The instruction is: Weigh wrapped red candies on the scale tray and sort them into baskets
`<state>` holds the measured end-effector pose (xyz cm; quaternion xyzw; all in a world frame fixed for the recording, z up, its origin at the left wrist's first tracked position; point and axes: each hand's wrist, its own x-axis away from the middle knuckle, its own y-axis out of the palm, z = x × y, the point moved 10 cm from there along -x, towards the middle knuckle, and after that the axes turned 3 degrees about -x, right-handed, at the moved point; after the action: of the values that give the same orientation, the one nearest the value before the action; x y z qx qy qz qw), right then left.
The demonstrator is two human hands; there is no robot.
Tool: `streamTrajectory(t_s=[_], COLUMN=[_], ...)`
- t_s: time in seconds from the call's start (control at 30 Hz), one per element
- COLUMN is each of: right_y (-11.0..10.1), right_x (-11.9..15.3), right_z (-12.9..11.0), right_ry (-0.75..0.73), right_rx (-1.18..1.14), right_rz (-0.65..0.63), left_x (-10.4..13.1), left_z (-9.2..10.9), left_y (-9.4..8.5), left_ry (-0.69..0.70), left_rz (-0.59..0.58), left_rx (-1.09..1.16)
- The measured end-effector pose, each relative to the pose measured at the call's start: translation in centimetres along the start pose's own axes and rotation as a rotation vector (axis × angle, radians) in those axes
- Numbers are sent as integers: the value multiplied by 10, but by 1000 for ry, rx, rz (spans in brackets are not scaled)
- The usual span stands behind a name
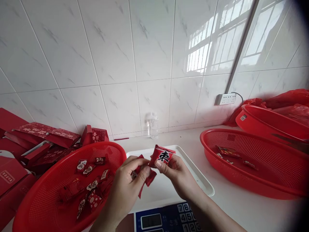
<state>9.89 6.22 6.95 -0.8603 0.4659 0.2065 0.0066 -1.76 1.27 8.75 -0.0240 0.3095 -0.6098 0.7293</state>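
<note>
Above a white tray [169, 196], my two hands are close together. My right hand [176, 167] pinches a red snack packet [162, 156] with a large black character on its front. Between the fingers of my left hand [130, 180] are red packets [151, 178], partly hidden by the thumb and fingers; how many I cannot tell. Under the tray's near edge sits a blue digital scale [169, 219] with a display and number keys. To the left, a red plastic basket [116, 149] contains several small red packets [92, 185] with cream labels.
On the right stands a red mesh basket [241, 180] with a few packets inside, and another red basket [272, 117] behind it. Red boxes [45, 135] pile up at far left. A clear bottle [154, 126] stands by the tiled wall, below a power strip [226, 99] to its right.
</note>
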Motion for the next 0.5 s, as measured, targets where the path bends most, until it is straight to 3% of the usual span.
streamTrajectory(t_s=[0.17,0.3,0.43,0.5], right_y=[-24,-43,-46,-45], right_x=[-5,-7,-11,-13], right_z=[-5,4,15,14], right_ry=[-10,70,174,148], right_rx=[224,480,859,992], right_rz=[77,153,84,60], left_x=[5,13,16,18], left_z=[-17,-18,-11,-7], left_y=[-19,-24,-22,-22], left_ry=[-169,-244,-241,-226], left_rz=[97,186,188,191], left_rx=[196,334,344,308])
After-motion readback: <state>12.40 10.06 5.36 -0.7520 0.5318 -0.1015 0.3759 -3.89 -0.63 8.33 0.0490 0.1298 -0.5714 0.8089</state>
